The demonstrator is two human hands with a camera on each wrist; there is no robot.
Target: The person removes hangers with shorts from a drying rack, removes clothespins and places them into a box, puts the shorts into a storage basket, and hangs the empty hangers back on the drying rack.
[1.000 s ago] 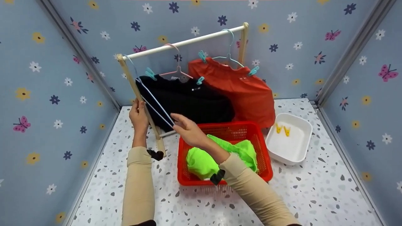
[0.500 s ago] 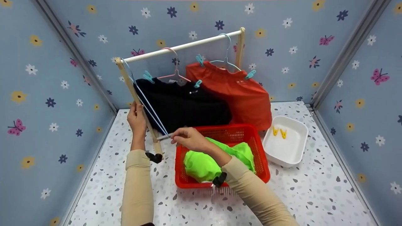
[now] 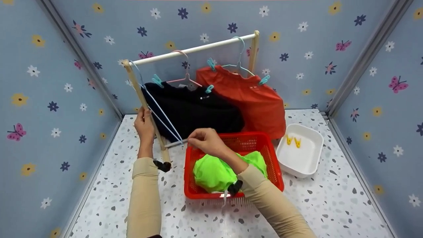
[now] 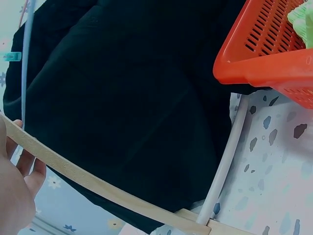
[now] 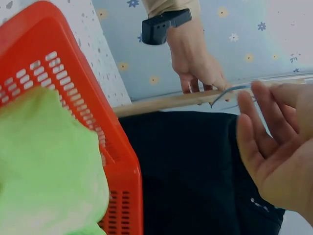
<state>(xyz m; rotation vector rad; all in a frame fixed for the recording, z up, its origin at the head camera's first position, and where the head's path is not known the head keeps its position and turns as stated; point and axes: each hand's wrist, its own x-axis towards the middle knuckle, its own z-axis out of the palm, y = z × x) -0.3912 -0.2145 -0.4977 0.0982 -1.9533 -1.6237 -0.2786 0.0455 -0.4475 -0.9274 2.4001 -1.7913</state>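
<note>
My left hand [image 3: 144,125] grips the left wooden post [image 3: 142,99] of a small clothes rack, its fingers wrapped behind the wood [image 4: 98,177]. A bare light-blue hanger [image 3: 162,110] hangs at the left end of the white rail [image 3: 205,45], its long end sloping down. Just right of that end is my right hand [image 3: 210,142], fingers loosely curled, thumb near the index finger, over the red basket's rim. Behind the hanger a black garment [image 3: 195,110] is clipped to a pink hanger [image 3: 187,76] with teal clothespins [image 3: 158,80].
An orange-red garment [image 3: 254,102] hangs from another blue hanger at the rack's right. In front, the red basket [image 3: 281,178] holds bright green cloth [image 3: 213,173]. To its right a white tub [image 3: 315,158] contains two yellow clothespins [image 3: 297,142]. Patterned walls [image 3: 49,132] enclose the speckled surface.
My right hand first moved down beside the hanger's lower end, then rose slightly to the right. The hanger turned narrower, then wider again. My left hand kept its grip on the post.
</note>
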